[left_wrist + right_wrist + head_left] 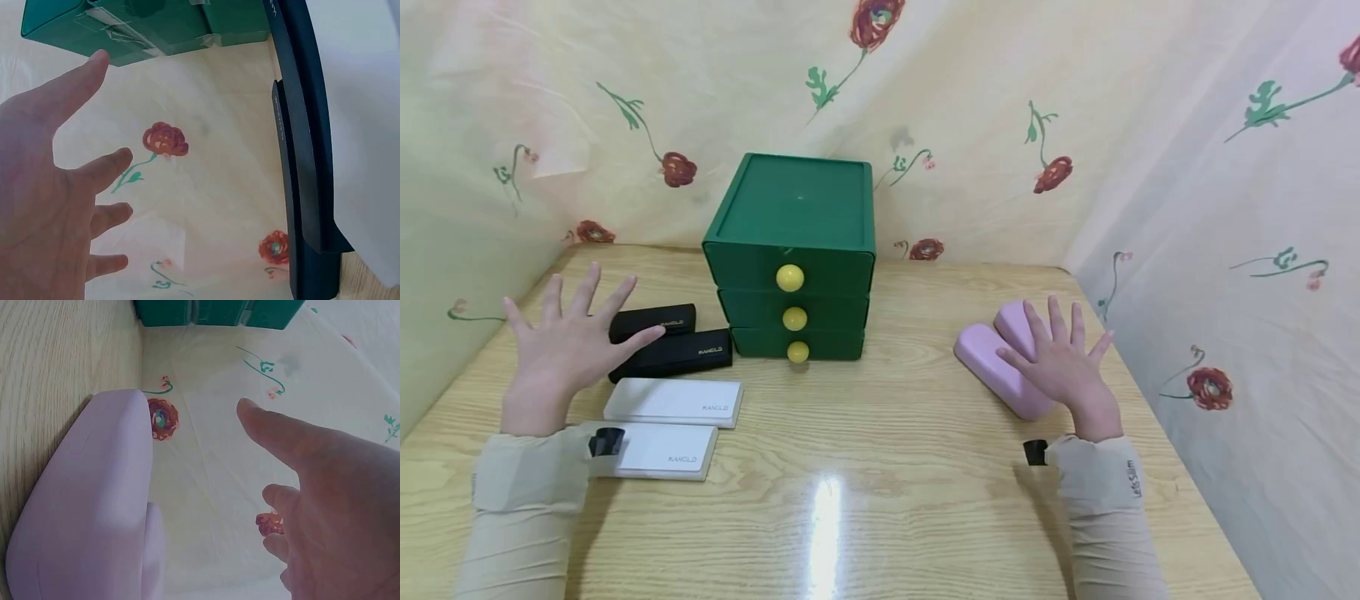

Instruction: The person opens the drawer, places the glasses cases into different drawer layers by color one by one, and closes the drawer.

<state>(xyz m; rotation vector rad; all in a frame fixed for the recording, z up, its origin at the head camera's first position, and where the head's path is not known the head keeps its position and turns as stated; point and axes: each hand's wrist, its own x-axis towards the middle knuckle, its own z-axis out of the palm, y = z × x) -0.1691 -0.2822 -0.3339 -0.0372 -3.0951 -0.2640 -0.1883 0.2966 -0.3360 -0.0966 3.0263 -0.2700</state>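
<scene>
I'm hovering the left hand [568,346] and right hand [1070,367], fingers spread, grasping nothing, near slim black oblong cases [681,354] and slim white oblong cases [673,402] left and rounded lilac cases [996,367] right, seemingly lying aside so the green plastic-looking drawer box [801,204] is facing near unobstructed.

Over the wooden table [895,467] I see a left hand [568,350], fingers spread, near two black cases [681,352] and two white cases [670,400]; the right hand [1067,362] splays near two lilac cases [992,362]. A green cabinet [801,204] stands between.
</scene>
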